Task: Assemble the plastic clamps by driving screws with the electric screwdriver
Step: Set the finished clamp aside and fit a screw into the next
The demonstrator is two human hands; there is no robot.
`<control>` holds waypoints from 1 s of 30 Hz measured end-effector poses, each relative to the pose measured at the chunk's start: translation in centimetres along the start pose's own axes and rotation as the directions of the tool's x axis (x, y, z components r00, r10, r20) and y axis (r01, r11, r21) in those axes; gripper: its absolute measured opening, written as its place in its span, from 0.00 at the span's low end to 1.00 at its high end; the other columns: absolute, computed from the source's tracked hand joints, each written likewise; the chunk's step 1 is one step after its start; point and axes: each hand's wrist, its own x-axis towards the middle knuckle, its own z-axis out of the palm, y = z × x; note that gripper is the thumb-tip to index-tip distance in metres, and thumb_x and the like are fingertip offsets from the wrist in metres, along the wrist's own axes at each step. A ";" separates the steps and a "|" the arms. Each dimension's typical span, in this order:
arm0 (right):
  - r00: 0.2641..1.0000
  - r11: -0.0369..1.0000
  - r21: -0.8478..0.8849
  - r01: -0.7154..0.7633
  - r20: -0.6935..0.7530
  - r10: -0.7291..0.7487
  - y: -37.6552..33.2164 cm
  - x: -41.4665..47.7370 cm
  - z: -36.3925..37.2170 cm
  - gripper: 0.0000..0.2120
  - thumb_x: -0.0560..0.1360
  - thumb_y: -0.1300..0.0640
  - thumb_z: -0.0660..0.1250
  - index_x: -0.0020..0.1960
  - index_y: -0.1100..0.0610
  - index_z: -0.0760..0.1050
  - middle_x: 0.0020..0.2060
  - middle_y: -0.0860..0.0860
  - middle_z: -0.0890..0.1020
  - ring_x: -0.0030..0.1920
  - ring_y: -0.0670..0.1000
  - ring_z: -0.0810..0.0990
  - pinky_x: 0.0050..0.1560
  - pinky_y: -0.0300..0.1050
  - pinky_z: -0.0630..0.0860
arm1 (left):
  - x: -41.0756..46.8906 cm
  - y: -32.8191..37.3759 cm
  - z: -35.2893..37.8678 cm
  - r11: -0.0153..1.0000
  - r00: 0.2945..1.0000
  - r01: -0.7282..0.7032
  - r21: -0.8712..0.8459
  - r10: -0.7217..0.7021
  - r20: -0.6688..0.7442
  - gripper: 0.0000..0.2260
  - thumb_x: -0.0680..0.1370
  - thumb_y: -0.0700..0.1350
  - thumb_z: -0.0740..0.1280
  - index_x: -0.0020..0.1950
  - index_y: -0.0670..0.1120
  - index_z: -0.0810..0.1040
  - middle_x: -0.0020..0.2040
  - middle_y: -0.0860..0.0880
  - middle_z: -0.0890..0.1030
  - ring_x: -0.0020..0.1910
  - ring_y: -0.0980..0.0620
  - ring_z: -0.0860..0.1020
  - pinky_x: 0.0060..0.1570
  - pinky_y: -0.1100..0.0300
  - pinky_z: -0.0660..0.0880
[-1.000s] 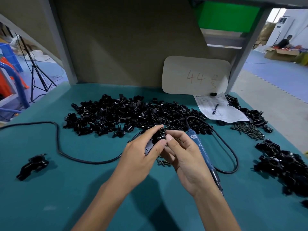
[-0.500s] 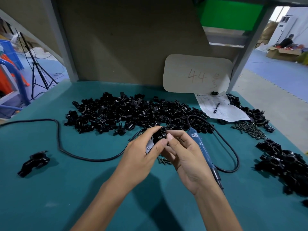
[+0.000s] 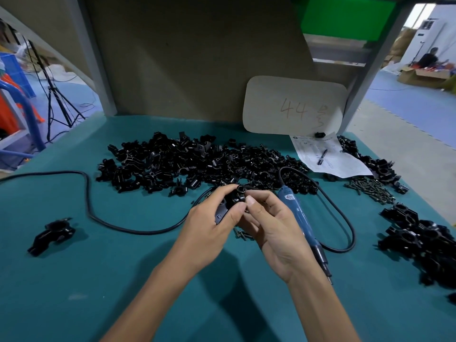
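Blk clamp (image 3: 233,199), round bore up top, gripped by L hand (image 3: 209,225).

The single camera rides on the person's head and looks forward and down across the teal table (image 3: 74,292). The heap of black clamp parts (image 3: 197,164) lies at mid-frame. On the near side of the heap, close under the lens, the left hand (image 3: 209,233) and right hand (image 3: 276,233) come up from the bottom edge and hold a clamp (image 3: 234,198) between them. Beyond the heap the view reaches the brown back panel (image 3: 197,58). The wide lens also takes in blue floor (image 3: 81,95) left of the heap and grey floor (image 3: 407,149) right of it, and it bows the frame post (image 3: 91,58).
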 end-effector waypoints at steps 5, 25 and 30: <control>0.997 0.998 0.021 -0.055 -0.056 0.056 1.2 1.0 0.1 0.05 0.73 0.55 0.74 0.49 0.53 0.84 0.48 0.56 0.85 0.49 0.52 0.86 0.50 0.42 0.82 | -0.3 -1.4 0.9 0.999 0.997 0.040 -0.015 -0.041 -0.061 0.17 0.77 0.64 0.63 0.65 0.67 0.73 0.52 0.65 0.81 0.51 0.60 0.80 0.48 0.70 0.73; 0.978 -0.125 -0.984 0.126 0.145 -0.150 5.8 3.6 -5.5 0.10 0.86 0.57 0.58 0.61 0.57 0.76 0.54 0.52 0.76 0.54 0.54 0.74 0.55 0.45 0.69 | -1.3 -8.1 2.0 0.973 0.969 0.229 0.005 -0.227 -0.092 0.25 0.75 0.68 0.62 0.70 0.61 0.74 0.59 0.70 0.77 0.59 0.73 0.74 0.55 0.79 0.66; 0.995 0.647 -0.762 0.015 -0.050 -0.083 3.7 2.8 -4.3 0.06 0.84 0.58 0.64 0.53 0.54 0.80 0.43 0.49 0.83 0.44 0.47 0.82 0.47 0.44 0.81 | -1.5 -7.9 2.0 0.970 0.968 0.241 0.012 -0.239 -0.075 0.26 0.73 0.69 0.61 0.69 0.62 0.75 0.52 0.70 0.80 0.54 0.68 0.77 0.49 0.75 0.71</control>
